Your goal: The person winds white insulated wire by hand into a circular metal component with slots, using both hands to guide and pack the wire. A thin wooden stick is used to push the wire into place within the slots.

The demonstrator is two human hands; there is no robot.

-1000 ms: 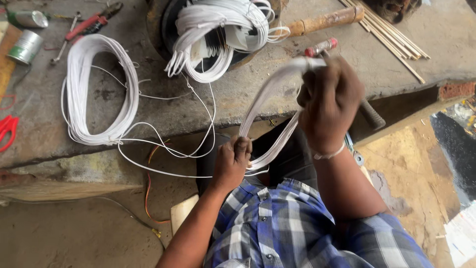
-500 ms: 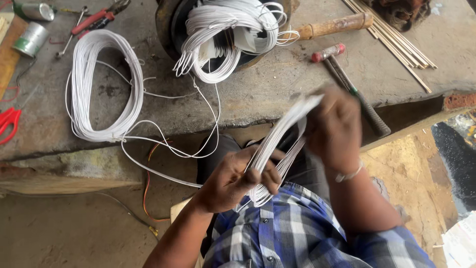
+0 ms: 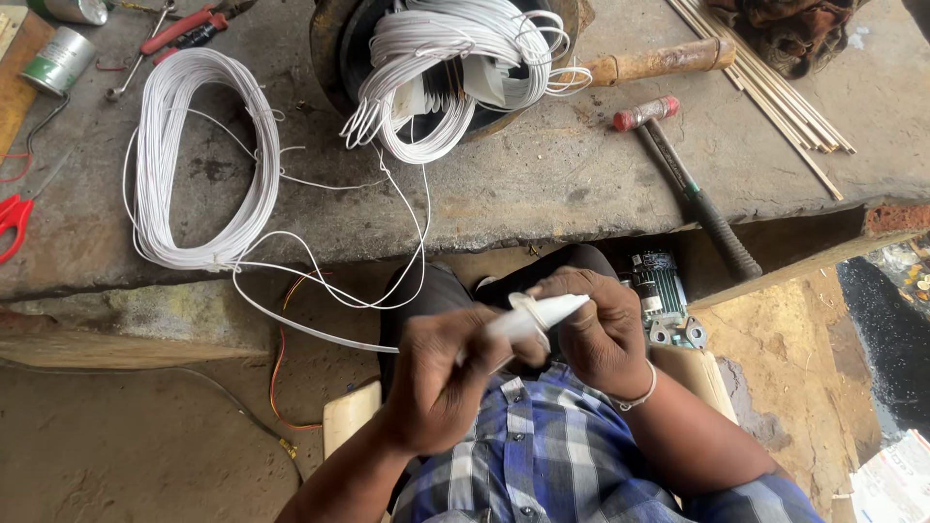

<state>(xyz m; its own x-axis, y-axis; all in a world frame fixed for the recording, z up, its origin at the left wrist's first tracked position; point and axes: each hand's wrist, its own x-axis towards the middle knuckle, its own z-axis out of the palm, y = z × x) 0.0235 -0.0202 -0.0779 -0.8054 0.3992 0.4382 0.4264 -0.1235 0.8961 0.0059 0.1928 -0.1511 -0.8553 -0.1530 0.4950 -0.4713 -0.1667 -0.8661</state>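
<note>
Fingers of both hands are clenched on the same thing — a small folded bundle of white wire (image 3: 536, 315), held close over the lap, at about six o'clock from the dark round housing on the bench. The left hand (image 3: 441, 383) grips the bundle's near end from below, while the right hand (image 3: 601, 334) pinches the far end, where one turn of wire seems to loop crosswise round the strands.

To do this step well, I judge the left grip should keep the strands flat and parallel so that none slips out, and the right fingertips should lay each crosswise turn snug against the last — firm, not so tight that the insulation kinks.

From the bundle a strand runs off toward nine o'clock, then up to the large white coil (image 3: 199, 160) lying on the stone bench (image 3: 542, 184). Some slack there will probably help; a taut lead would tug the bundle askew.

Further out, more white wire (image 3: 455, 68) spills from the dark round housing (image 3: 334, 53) at twelve o'clock. A hammer (image 3: 683, 184) lies at two o'clock, with thin sticks (image 3: 775, 92) beyond it. Red scissors (image 3: 15, 218) rest at nine o'clock, pliers (image 3: 184, 29) and a small tin (image 3: 60, 60) at eleven o'clock.
</note>
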